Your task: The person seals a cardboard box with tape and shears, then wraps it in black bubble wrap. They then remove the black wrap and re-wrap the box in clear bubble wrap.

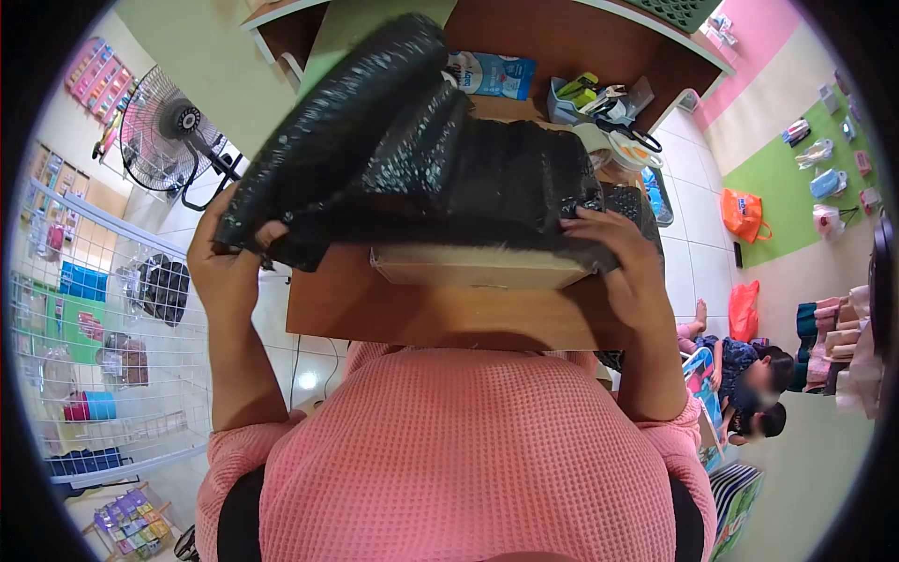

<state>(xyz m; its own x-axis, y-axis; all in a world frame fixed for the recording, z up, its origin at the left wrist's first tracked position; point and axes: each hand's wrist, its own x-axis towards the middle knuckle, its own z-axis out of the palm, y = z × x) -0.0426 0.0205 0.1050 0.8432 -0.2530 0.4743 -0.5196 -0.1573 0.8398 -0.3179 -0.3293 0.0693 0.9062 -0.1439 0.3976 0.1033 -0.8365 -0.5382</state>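
Observation:
A wide sheet of shiny black bubble wrap (375,159) stretches between my two hands above a wooden desk (449,314). My left hand (234,248) grips its lower left end, thumb and fingers closed on it. On the right, my right hand (613,248) has its fingers bent over the wrap's right end, near the box. Partly under the wrap lies a pale cardboard box (478,268), its front side showing. Rolls of tape (632,152) stand just behind the wrap's right end.
Behind are a blue wipes pack (496,77) and a bin (573,101) of tools. A fan (178,117) and white wire rack (122,347) stand left. At right, an orange bag (743,214) and two people (754,379) are on the floor side.

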